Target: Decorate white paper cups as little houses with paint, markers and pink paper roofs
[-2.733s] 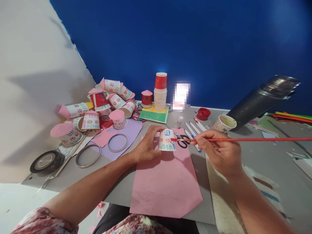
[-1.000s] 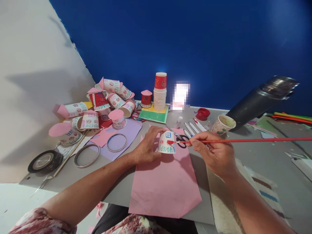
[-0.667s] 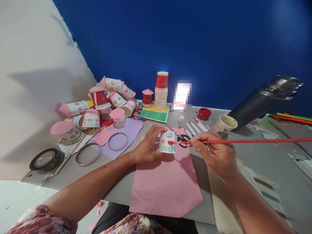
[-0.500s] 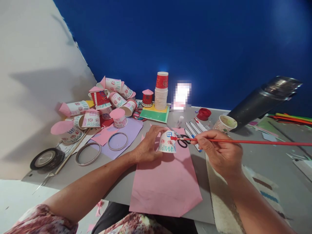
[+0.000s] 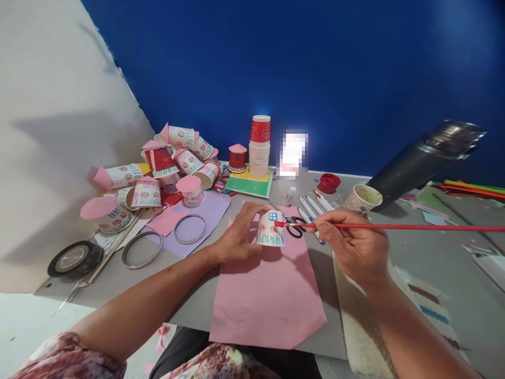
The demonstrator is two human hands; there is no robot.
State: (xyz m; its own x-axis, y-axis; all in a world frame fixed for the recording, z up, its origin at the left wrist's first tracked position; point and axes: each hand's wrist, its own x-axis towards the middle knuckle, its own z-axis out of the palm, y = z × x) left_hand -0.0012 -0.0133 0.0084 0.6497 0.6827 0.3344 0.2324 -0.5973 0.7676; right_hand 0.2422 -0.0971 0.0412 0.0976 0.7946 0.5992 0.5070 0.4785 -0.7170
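My left hand (image 5: 243, 234) grips a white paper cup (image 5: 270, 238) from its left side. The cup is upside down, drawn with a blue window, red flowers and green grass along its rim. In my right hand (image 5: 353, 239) is a long red-handled paintbrush (image 5: 426, 228), pinched near its ferrule. Its red-loaded tip meets or nearly touches the cup's right side; contact cannot be told. Under the cup spreads a pink paper sheet (image 5: 268, 300). Black-handled scissors (image 5: 295, 227) lie just behind the brush.
Decorated cups with pink paper roofs (image 5: 145, 192) pile up at left, near black tape (image 5: 74, 258). A cup stack (image 5: 259, 158) stands behind. Markers (image 5: 310, 208), a red paint pot (image 5: 329, 182), a patterned cup (image 5: 365, 198) and a leaning dark flask (image 5: 422, 163) are at right.
The view has shifted very slightly. Both hands, the cup and the paintbrush keep nearly the same positions, with the brush tip only a few pixels off.
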